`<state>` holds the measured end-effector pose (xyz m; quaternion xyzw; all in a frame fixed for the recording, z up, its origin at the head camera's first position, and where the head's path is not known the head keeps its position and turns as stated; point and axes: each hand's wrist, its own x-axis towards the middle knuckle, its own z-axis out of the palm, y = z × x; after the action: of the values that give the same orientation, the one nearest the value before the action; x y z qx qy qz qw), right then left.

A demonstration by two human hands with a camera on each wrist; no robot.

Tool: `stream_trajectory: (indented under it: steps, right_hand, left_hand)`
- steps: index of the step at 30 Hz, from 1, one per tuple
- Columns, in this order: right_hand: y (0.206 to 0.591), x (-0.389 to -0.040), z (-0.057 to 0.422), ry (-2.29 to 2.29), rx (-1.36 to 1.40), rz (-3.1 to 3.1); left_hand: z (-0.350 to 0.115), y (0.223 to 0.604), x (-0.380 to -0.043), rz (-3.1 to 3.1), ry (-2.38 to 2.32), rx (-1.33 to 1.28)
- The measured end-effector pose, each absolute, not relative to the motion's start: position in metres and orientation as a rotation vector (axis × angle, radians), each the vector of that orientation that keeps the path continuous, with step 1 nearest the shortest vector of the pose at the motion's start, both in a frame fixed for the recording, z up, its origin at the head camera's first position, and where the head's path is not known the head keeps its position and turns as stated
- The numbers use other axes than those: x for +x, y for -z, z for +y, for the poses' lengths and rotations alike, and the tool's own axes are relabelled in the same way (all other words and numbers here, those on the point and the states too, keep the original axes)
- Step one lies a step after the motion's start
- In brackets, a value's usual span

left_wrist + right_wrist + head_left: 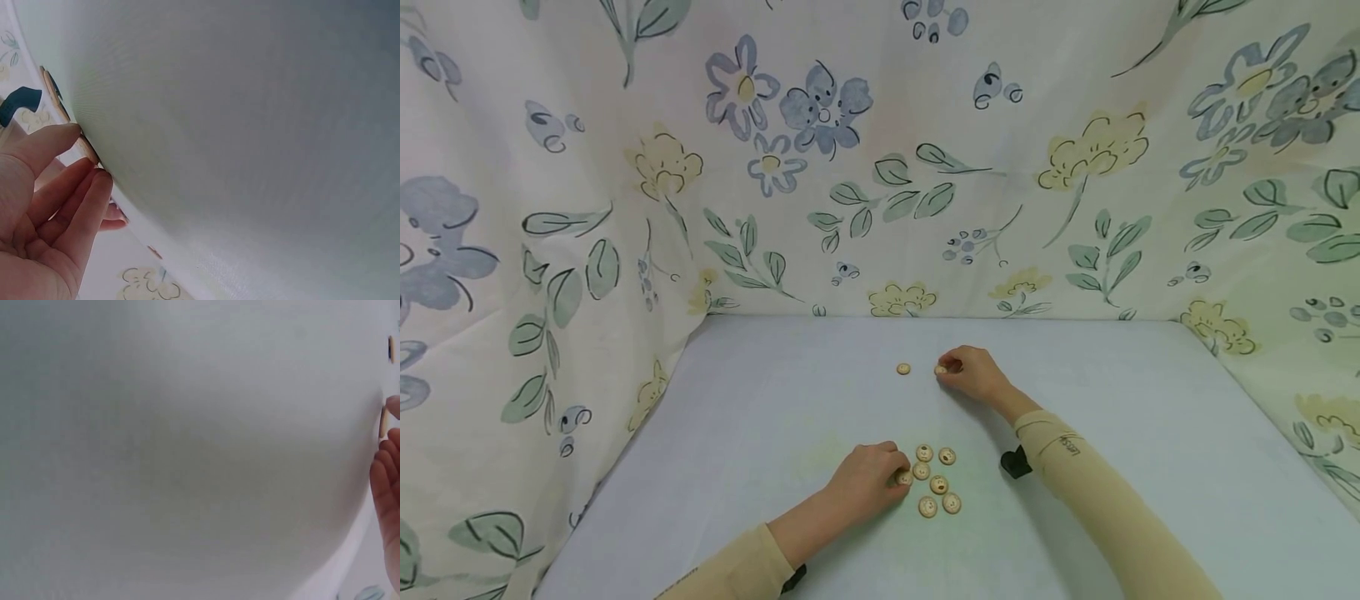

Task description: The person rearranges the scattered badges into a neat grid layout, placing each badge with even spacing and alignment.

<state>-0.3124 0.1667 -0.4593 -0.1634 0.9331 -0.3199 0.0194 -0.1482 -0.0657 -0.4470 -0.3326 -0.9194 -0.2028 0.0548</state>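
At the near group on the table, my left hand (868,483) pinches a round wooden button (905,478) by its edge, thumb on one side and fingers on the other. The left wrist view shows this button (88,150) low at the table surface, between thumb and fingertips. Farther back, my right hand (976,375) holds another wooden button (940,369) between thumb and fingers. In the right wrist view that button (383,422) sits at the table surface, with the hand (389,481) partly cut off by the frame. Several more buttons (938,484) lie just right of my left hand.
One lone button (903,368) lies on the white table (790,383), left of my right hand. A flowered cloth (850,192) hangs behind the table and along both sides. Dark straps (1017,462) show under the wrists.
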Motion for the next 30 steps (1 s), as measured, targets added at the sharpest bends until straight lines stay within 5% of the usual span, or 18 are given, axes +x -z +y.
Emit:
stream_trajectory:
  steps: [30]
  right_hand:
    - [0.449,-0.273,0.181,1.301,-0.611,2.857]
  left_hand:
    - [-0.066,0.445,-0.147,-2.799,0.607,-1.005]
